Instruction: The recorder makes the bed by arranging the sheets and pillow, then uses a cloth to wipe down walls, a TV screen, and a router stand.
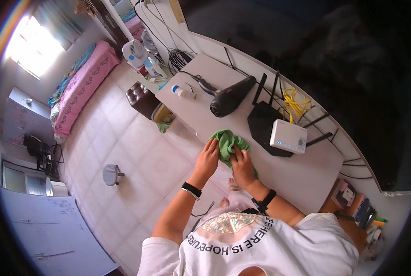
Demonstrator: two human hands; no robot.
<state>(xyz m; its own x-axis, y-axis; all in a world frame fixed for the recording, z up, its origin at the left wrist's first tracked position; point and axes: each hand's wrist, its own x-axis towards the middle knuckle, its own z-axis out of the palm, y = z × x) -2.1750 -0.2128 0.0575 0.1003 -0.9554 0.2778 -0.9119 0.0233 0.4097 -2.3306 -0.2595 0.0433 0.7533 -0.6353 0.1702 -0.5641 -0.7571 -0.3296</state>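
A crumpled green cloth (227, 143) is bunched up between my two hands at the near edge of a white tabletop (191, 117). My left hand (208, 159) grips its left side, the fingertips on the folds. On the right side, the fingers of my right hand (241, 165) press into the cloth, and part of it hangs beside the wrist. Beyond the hands lies a black hair dryer (229, 98) with its cord, and near it a small white bottle with a blue cap (178, 91). To the right, a white modem box (289, 136) rests on a black router (260, 127) with several antennas.
Coiled yellow cable (295, 102) and black wires run along the wall behind the table. A bin (164, 115) and a brown tufted stool (141, 98) stand at its left end. A small round stool (111, 174) is on the tiled floor. Boxes (345, 195) sit at the right.
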